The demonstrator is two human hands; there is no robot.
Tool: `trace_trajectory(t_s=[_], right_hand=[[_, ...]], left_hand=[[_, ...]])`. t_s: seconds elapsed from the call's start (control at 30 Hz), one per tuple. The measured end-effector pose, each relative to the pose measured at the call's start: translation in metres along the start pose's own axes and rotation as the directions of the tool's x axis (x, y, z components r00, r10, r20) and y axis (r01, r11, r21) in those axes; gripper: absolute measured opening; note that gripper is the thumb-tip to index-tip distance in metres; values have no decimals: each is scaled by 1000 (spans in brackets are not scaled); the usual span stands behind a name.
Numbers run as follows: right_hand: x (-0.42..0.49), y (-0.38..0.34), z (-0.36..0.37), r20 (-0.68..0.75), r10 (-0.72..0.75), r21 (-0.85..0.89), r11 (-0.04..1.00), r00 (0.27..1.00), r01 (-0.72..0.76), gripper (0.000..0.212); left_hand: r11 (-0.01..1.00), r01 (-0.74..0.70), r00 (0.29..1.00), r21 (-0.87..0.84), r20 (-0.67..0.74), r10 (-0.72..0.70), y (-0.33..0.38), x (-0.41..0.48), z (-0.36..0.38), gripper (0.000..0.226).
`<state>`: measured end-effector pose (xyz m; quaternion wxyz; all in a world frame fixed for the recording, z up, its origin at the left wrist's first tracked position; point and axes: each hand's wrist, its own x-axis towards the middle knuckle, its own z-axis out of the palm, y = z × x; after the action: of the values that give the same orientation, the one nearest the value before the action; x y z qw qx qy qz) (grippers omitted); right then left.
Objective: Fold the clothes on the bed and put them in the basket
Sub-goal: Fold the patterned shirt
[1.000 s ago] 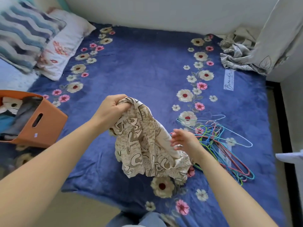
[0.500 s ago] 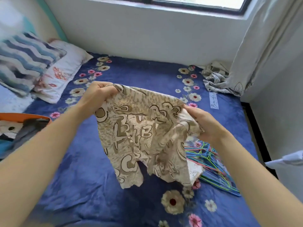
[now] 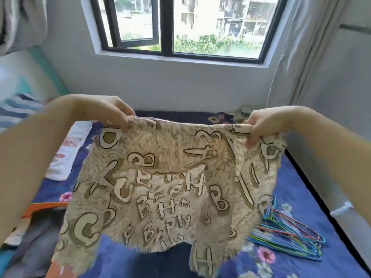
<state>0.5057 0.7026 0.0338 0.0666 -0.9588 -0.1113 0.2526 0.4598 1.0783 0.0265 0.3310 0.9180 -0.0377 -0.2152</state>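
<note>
A beige pair of shorts with a brown letter print [image 3: 166, 187] hangs spread wide in the air above the blue flowered bed [image 3: 313, 197]. My left hand [image 3: 112, 110] pinches the left end of its top edge. At the right end, my right hand [image 3: 263, 125] grips the same edge. The two legs dangle down toward the bed. An orange basket [image 3: 43, 205] with folded clothes inside sits at the lower left, partly hidden behind the garment and my left arm.
A bundle of coloured wire hangers [image 3: 287, 235] lies on the bed at the right. Pillows [image 3: 66, 157] are at the left. A crumpled cloth [image 3: 241, 113] lies by the far wall under the window [image 3: 180, 27]. A curtain [image 3: 297, 57] hangs at the right.
Both hands have lifted the garment off the bed and pulled its top edge apart, so it hangs open and flat. The camera has tilted up to show the window.
</note>
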Motion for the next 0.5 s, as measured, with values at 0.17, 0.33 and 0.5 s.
trace_trajectory(t_s=[0.17, 0.33, 0.5], right_hand=[[70, -14, 20, -467, 121, 39, 992, 876, -116, 17], [106, -21, 12, -623, 245, 326, 945, 742, -38, 16], [103, -27, -11, -841, 316, 513, 725, 439, 460, 22]], left_hand=[[843, 327, 863, 427, -499, -82, -41, 49, -9, 18], [788, 478, 541, 388, -837, 84, -59, 73, -20, 22], [978, -195, 185, -79, -982, -42, -50, 81, -55, 10]])
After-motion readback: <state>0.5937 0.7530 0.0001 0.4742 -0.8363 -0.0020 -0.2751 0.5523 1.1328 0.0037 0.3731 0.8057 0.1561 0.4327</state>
